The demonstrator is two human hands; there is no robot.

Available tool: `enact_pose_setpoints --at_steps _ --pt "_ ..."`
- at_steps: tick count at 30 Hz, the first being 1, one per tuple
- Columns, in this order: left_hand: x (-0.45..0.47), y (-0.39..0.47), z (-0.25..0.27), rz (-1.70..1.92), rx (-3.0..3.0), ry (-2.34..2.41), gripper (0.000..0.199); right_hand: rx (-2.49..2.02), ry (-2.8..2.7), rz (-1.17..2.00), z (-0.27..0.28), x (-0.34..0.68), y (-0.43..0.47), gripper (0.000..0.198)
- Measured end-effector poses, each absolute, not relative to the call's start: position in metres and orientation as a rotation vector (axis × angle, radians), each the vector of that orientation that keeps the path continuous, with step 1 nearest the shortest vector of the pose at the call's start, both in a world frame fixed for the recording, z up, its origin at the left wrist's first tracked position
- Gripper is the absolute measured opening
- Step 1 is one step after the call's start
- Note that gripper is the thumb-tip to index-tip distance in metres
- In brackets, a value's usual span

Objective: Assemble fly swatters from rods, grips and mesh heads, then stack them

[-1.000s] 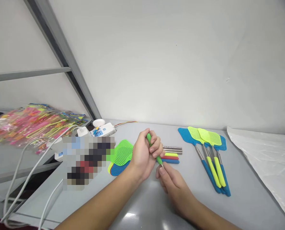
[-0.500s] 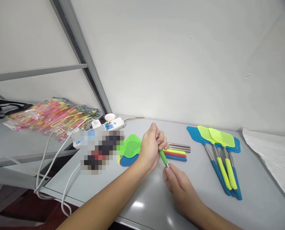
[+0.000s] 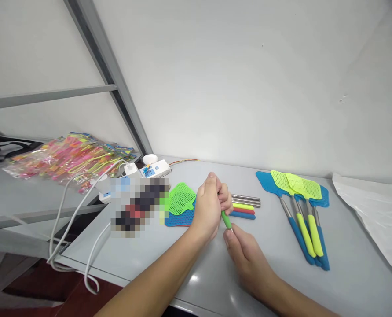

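Observation:
My left hand (image 3: 211,207) is closed in a fist around a green handle grip (image 3: 226,221), whose lower end sticks out below the fingers. My right hand (image 3: 248,259) pinches the metal rod at that lower end, with only a sliver of metal showing. Behind my left forearm lie loose fly swatter heads, a green head (image 3: 181,199) on top of a blue head (image 3: 176,219). Beyond my left hand are several bare metal rods (image 3: 248,200), with a yellow grip (image 3: 245,206), a red grip (image 3: 247,211) and a blue grip (image 3: 243,215) alongside them.
Several assembled blue and yellow fly swatters (image 3: 309,220) are piled at right, beside a white plastic sheet (image 3: 369,211). At left are power strips (image 3: 158,169), white cables (image 3: 93,264), a pixelated patch and a shelf of colourful bagged items (image 3: 73,158). A wall stands behind the table.
My left hand has come slightly lower along the green grip, so less of it shows between my hands. My right hand keeps its pinch. The camera view has shifted a little.

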State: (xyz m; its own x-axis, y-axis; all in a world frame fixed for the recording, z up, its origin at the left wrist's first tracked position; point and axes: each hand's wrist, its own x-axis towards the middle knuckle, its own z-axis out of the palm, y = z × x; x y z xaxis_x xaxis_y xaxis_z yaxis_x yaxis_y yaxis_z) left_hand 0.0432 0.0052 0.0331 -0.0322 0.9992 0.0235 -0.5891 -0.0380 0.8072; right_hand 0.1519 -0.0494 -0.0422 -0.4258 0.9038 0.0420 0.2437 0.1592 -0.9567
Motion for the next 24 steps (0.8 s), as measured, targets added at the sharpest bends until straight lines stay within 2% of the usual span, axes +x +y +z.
enact_pose_setpoints --at_steps 6,10,12,17,24 --pt "0.02 -0.003 0.024 1.514 0.778 0.739 0.041 -1.086 -1.79 1.435 -0.037 0.152 -0.046 0.039" --pt "-0.02 -0.027 0.013 1.467 1.018 0.927 0.036 -1.101 -1.762 1.576 -0.032 0.151 -0.046 0.038" --pt "-0.044 -0.043 0.012 1.382 1.241 1.105 0.034 -1.08 -1.717 1.65 -0.031 0.151 -0.047 0.036" --pt "-0.088 -0.075 0.018 0.869 1.766 1.434 0.023 -1.004 -1.749 1.745 -0.023 0.152 -0.046 0.035" --pt "-0.105 -0.094 0.0 0.716 2.093 1.559 0.021 -1.097 -2.014 1.603 -0.016 0.154 -0.042 0.033"
